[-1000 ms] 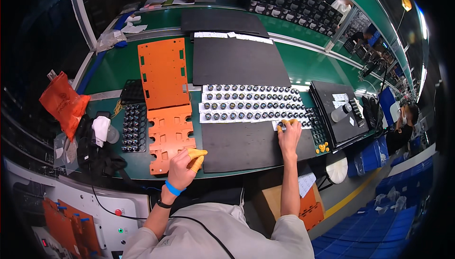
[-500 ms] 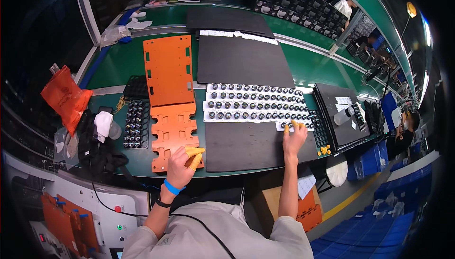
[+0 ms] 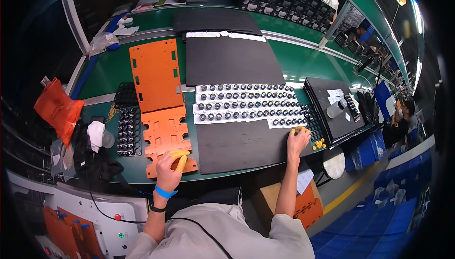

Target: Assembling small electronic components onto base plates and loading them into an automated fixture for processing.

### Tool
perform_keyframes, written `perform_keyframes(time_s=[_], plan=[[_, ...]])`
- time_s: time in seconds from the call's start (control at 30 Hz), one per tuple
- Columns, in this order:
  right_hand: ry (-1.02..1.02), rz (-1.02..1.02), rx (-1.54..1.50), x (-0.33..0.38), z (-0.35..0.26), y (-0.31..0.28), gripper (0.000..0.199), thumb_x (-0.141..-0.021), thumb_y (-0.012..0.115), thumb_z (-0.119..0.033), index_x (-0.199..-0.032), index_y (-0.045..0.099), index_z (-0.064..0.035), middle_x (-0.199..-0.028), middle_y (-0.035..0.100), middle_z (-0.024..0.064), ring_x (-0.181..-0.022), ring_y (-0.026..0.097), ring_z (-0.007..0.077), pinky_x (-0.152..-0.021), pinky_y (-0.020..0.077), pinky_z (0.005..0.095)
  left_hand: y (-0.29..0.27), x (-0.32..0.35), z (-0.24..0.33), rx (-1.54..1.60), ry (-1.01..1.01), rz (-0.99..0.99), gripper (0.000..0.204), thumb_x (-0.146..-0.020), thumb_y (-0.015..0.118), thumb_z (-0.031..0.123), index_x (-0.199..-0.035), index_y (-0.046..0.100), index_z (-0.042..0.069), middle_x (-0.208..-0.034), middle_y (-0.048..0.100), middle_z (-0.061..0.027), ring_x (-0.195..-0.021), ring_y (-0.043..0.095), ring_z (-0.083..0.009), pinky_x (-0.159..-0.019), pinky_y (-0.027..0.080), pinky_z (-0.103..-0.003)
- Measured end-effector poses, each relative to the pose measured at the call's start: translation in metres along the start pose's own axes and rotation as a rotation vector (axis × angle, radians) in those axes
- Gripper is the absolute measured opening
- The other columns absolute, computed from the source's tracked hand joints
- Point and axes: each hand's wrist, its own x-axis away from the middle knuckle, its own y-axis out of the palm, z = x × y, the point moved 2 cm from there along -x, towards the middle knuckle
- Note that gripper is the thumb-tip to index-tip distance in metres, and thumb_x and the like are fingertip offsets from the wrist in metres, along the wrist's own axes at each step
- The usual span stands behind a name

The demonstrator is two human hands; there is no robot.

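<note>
The flat orange plastic plate with cut-out notches (image 3: 167,138) lies on the green bench under the left hand (image 3: 168,173), its long axis running away from the person toward a second, longer orange perforated panel (image 3: 156,73) that it meets end to end. Its near edge sits just beneath the fingers, which wear yellow fingertip covers (image 3: 180,157) and curl down onto the plate; whether they pinch it or only press on it cannot be told. A blue wristband (image 3: 164,192) circles that wrist.

The right hand (image 3: 297,141) rests at the far right corner of a black rectangular foam mat (image 3: 239,144), fingers bent, yellow-tipped, touching the last white strip of small dark round parts (image 3: 246,107); what they grip, if anything, is too small to see. Loose yellow covers (image 3: 320,143) lie just right of those fingers, beside a black tray (image 3: 334,112). Left of the left-hand fingers stands a black tray of dark round parts (image 3: 129,131).
</note>
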Motion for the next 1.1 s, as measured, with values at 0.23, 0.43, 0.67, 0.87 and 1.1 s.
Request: perform_keyframes(time_s=[0.23, 0.43, 0.67, 0.87, 1.1], plan=[[-0.117, -0.089, -0.037, -0.005, 0.007, 0.003, 0.023, -0.083, 0.075, -0.016, -0.096, 0.065, -0.0007, -0.110, 0.058, 0.0183, -0.111, 0.053, 0.0383, -0.098, 0.0436, 0.0486, 0.000, 0.000, 0.002, 0.059, -0.034, -0.007, 0.017, -0.087, 0.068, -0.003, -0.104, 0.073, -0.001, -0.088, 0.065, -0.0117, -0.079, 0.064, -0.0252, -0.067, 0.051, -0.031], [-0.094, -0.059, -0.021, -0.005, 0.003, 0.007, 0.022, -0.083, 0.075, -0.019, -0.094, 0.066, -0.0019, -0.108, 0.058, 0.0175, -0.110, 0.053, 0.0376, -0.096, 0.0438, 0.0487, 0.003, -0.001, 0.003, 0.053, -0.026, -0.019, 0.017, -0.088, 0.068, -0.002, -0.104, 0.073, -0.001, -0.090, 0.065, -0.0120, -0.078, 0.065, -0.0245, -0.067, 0.051, -0.030], [-0.080, -0.050, -0.040, -0.004, 0.004, 0.005, 0.021, -0.083, 0.075, -0.018, -0.094, 0.067, -0.0028, -0.110, 0.058, 0.0170, -0.110, 0.053, 0.0369, -0.094, 0.0437, 0.0487, 0.004, 0.000, 0.005, 0.114, -0.086, -0.014, 0.017, -0.088, 0.068, -0.002, -0.104, 0.073, -0.001, -0.092, 0.066, -0.0126, -0.080, 0.065, -0.0271, -0.069, 0.052, -0.032], [-0.134, -0.017, -0.080, 0.002, 0.001, 0.009, 0.022, -0.084, 0.074, -0.019, -0.098, 0.067, -0.0033, -0.111, 0.058, 0.0175, -0.111, 0.053, 0.0372, -0.095, 0.0439, 0.0489, 0.001, 0.001, -0.003, -0.210, -0.007, 0.009, 0.025, -0.086, 0.072, 0.006, -0.110, 0.071, 0.001, -0.107, 0.068, -0.0137, -0.105, 0.062, -0.0334, -0.094, 0.050, -0.040], [-0.133, -0.043, 0.001, 0.002, 0.007, 0.006, 0.029, -0.087, 0.074, -0.022, -0.105, 0.065, -0.0006, -0.113, 0.058, 0.0178, -0.111, 0.053, 0.0380, -0.095, 0.0436, 0.0482, 0.014, -0.002, -0.014, -0.688, 0.081, -0.168, 0.062, -0.094, 0.065, 0.029, -0.147, 0.047, 0.000, -0.154, 0.042, -0.0199, -0.148, 0.029, -0.0390, -0.122, 0.019, -0.054]])
